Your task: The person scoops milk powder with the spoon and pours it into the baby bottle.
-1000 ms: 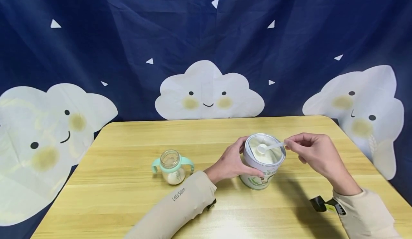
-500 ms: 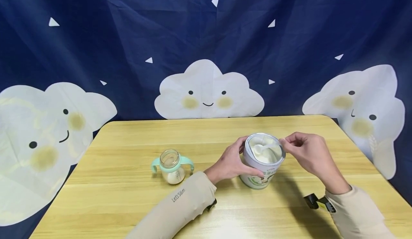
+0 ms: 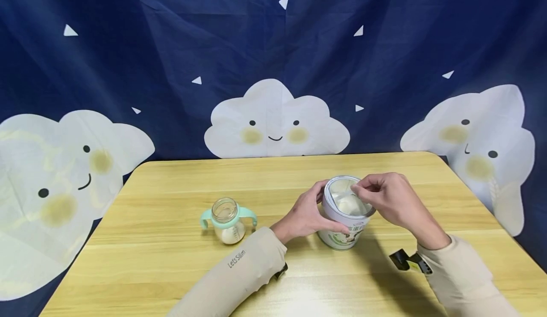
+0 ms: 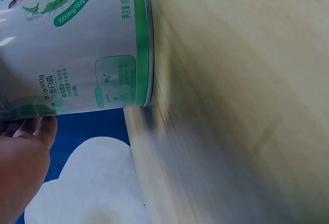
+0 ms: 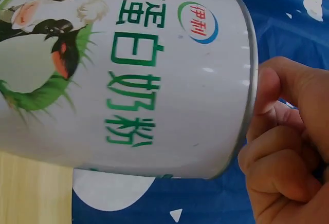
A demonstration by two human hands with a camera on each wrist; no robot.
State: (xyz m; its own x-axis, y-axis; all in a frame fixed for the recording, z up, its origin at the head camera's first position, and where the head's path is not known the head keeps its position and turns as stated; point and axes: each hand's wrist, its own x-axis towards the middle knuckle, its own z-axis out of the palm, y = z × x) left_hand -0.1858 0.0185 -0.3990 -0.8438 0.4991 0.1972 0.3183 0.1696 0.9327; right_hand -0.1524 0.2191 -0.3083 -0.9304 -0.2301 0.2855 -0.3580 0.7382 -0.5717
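My left hand (image 3: pixel 304 215) grips a milk powder can (image 3: pixel 341 237) round its side, thumb across the front. The can is white and green with a cow picture, tilted a little, its top uncovered and pale powder (image 3: pixel 353 206) inside. At its right rim my right hand (image 3: pixel 391 199) pinches the handle of a white scoop (image 3: pixel 343 196), whose bowl is down in the can and only partly visible. The right wrist view shows the curled fingers (image 5: pixel 280 149) beside the can's rim. In the left wrist view, fingertips (image 4: pixel 46 129) rest against the can's side.
Left of the can stands a baby bottle (image 3: pixel 231 234) without a lid, with mint-green handles and pale powder inside. The wooden table (image 3: pixel 171 279) ends at the back against a dark blue curtain (image 3: pixel 179 32) with cloud faces.
My right hand has moved left over the can's rim, pushing the scoop deeper into the powder. The left hand and can have hardly moved.
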